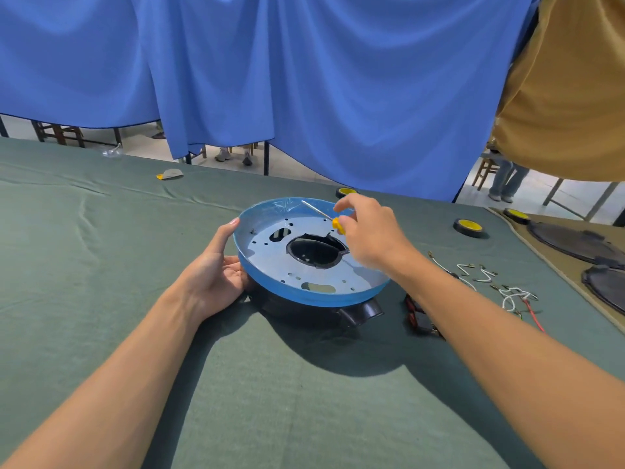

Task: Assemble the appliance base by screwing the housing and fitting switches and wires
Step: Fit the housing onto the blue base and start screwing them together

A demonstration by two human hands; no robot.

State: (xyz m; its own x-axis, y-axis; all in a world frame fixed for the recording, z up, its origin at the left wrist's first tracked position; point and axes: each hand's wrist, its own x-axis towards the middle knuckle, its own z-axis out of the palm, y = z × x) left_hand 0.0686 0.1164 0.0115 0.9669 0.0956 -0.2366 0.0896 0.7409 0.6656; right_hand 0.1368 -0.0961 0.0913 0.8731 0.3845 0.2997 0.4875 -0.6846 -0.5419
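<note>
The appliance base [270,265] lies mid-table: a round metal plate with a blue film rim, several holes and a central black opening, set on a black housing [362,313]. My left hand [216,272] grips its left rim, thumb on top and fingers beneath. My right hand [368,231] hovers over the right side and holds a yellow-handled screwdriver [324,216], its metal shaft pointing up and left above the plate. White and red wires [507,292] lie to the right. Red-and-black switches [417,316] sit partly hidden by my right forearm.
A green cloth [135,248] covers the table. Yellow-and-black tape rolls [468,227] stand at the back right, another [345,191] behind the base. Black round parts [575,242] lie on a tan mat at far right. A small grey piece [170,174] lies far left. Curtains hang behind.
</note>
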